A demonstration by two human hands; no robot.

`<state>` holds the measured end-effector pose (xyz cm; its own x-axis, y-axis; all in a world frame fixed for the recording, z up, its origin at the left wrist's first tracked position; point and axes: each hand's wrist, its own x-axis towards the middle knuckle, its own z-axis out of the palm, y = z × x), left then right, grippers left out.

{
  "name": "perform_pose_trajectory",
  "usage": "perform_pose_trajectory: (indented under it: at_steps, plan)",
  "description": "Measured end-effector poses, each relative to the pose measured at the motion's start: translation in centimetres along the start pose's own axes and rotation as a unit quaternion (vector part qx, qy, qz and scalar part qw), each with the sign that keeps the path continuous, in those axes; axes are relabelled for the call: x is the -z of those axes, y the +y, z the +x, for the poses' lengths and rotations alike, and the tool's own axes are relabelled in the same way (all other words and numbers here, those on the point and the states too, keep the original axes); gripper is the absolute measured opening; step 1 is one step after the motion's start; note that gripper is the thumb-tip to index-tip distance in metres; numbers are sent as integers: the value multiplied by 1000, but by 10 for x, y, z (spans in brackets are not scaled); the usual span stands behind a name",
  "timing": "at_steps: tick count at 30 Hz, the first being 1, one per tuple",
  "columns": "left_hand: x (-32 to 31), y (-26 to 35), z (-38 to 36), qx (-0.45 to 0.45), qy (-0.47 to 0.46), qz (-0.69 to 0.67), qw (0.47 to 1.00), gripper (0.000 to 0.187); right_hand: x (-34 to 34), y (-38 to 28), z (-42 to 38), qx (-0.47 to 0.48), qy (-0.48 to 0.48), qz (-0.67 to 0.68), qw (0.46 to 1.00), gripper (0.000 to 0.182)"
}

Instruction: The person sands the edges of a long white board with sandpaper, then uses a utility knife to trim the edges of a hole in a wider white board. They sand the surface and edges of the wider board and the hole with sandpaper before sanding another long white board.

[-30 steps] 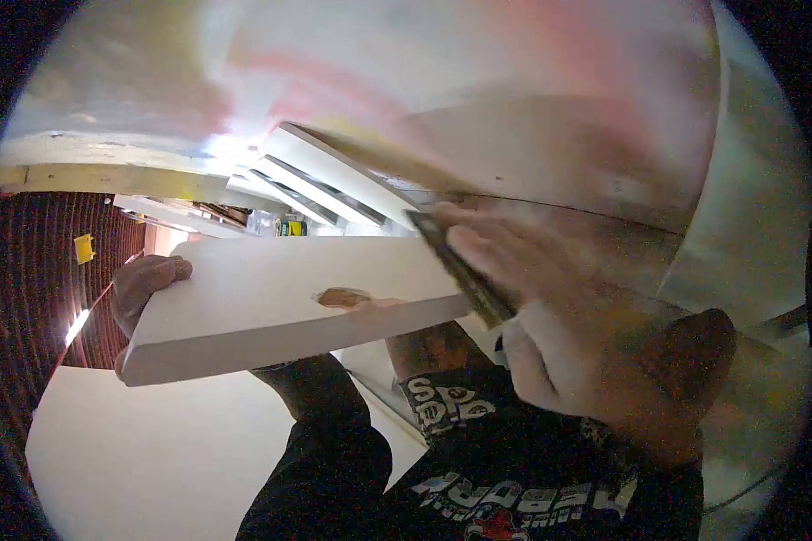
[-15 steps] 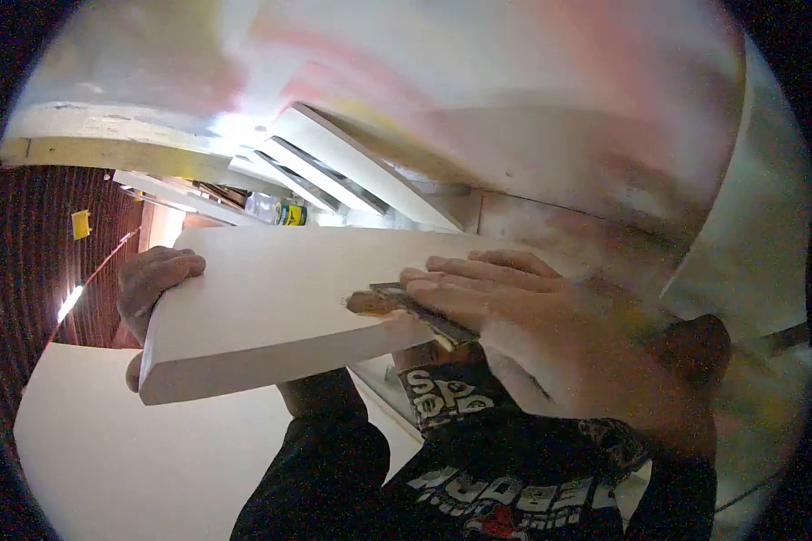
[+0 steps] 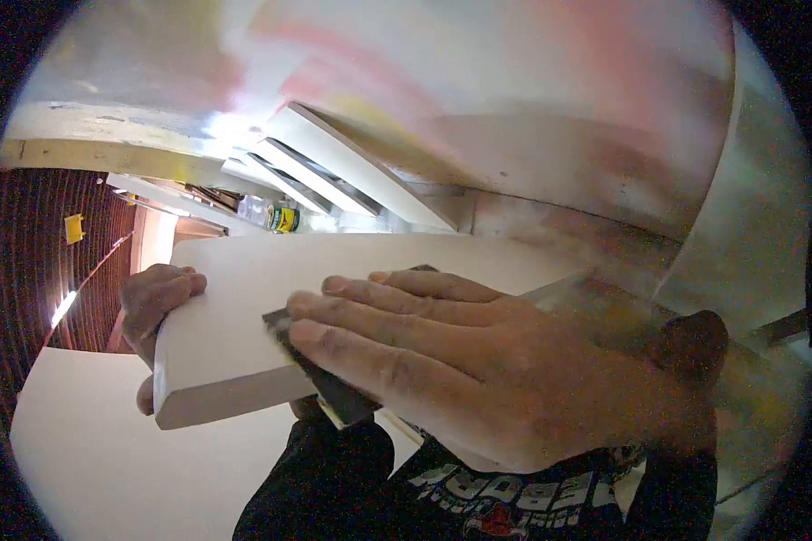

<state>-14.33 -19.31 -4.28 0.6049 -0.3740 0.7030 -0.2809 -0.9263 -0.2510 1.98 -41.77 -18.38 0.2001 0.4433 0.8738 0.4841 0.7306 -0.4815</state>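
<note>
A thick white board slants across the view in front of me, its left end nearest the lower left. My left hand is closed around that end, fingertips over the top face and the thumb low at the edge. On the top face lies a dark sheet of sandpaper, sticking out past the board's near edge. My right hand presses it down with fingers stretched nearly flat, and covers most of the sheet.
Several white panels lean at the back against a paint-stained wall. Beside them stands a jar with a yellow label. Another white panel lies below at the left. Dark corrugated sheeting rises at the far left.
My right hand has slid left along the board with the sandpaper, toward my left hand. The board's left end sits slightly lower and to the right; my left hand keeps its grip.
</note>
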Motion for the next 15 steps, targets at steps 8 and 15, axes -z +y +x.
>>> perform_pose_trajectory:
  at_steps: [8, 15]
  plan:
    - [18, 4, -6, 16, -47, -29, 998, 90, 13, -5, -9, -126, -101, -36, 986, 54]
    - [25, 17, -13, 31, -42, -54, 997, 106, 22, -13, -13, -135, -149, -25, 979, 57]
